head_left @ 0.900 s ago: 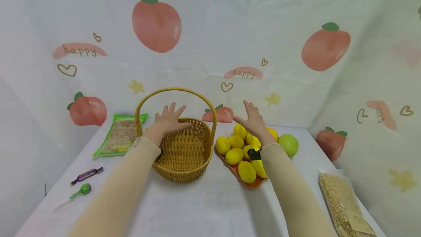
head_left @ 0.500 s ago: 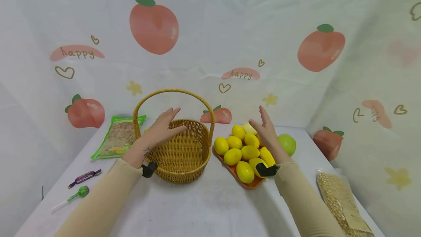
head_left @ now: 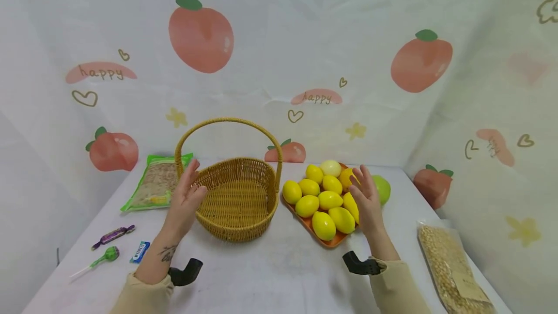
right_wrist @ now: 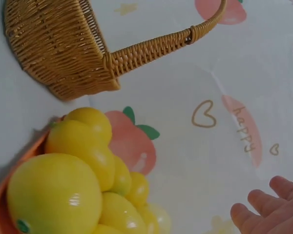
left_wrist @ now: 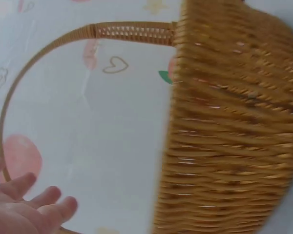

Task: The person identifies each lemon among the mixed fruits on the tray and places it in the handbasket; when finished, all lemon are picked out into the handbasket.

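Backdrop: a white cloth printed with peaches and the word "happy" hangs behind and drapes over the counter [head_left: 279,275]. Centre: an empty wicker basket [head_left: 237,202] with an arched handle. The left hand [head_left: 185,200] stands at the basket's left rim, fingers straight and spread, its grip open and holding nothing; whether it touches the weave cannot be told. The right hand [head_left: 366,200] stands upright, fingers straight, grip likewise open and empty, just beside the right edge of an orange tray [head_left: 320,239] of lemons [head_left: 324,200].

Head view only: a green apple [head_left: 383,188] behind the right hand, a pale round fruit [head_left: 330,167] at the tray's far end, a green packet [head_left: 157,180] far left, a purple-wrapped candy [head_left: 112,235], a green lollipop [head_left: 104,257] and a small blue packet [head_left: 140,251] near left, and a bag of grain [head_left: 453,268] near right. Left wrist view: the basket wall close up and blurred, with fingertips low left. Right wrist view: lemons, tray rim, basket side and handle, with fingertips at the lower right corner.

Change from the earlier frames: both hands have drawn back toward the person, the left from over the basket's interior to its left rim, the right from above the lemons to the tray's right side; the small blue packet is now uncovered.
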### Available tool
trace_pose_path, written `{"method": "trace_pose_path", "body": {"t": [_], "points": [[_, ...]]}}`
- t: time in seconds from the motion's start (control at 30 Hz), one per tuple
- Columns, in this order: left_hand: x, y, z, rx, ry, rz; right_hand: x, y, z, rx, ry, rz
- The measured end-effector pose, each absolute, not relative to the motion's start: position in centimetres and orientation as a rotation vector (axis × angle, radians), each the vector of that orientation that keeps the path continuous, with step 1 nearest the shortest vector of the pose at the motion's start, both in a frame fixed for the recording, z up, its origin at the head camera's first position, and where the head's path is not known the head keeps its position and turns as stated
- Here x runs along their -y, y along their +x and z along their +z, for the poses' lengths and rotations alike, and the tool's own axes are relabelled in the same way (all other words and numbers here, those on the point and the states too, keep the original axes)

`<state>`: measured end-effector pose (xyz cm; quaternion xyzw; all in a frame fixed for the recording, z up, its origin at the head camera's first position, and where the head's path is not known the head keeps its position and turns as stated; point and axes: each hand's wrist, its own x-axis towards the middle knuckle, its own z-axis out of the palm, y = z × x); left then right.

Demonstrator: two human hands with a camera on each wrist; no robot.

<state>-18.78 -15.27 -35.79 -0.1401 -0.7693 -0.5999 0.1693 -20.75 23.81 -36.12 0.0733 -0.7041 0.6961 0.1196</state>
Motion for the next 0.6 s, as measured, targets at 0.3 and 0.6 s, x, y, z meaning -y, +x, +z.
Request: {"method": "trace_pose_path", "body": {"t": [0.3, 0.6], "points": [[15.4, -19.0, -41.1, 1.895, -0.058, -1.749, -23.0, -19.0, -39.5, 1.996, 0.107, 2.096], [16.3, -19.3, -43.1, 2.068, 0.292, -1.798, -21.8, -19.0, -42.1, 1.986, 0.046, 2.110]]}}
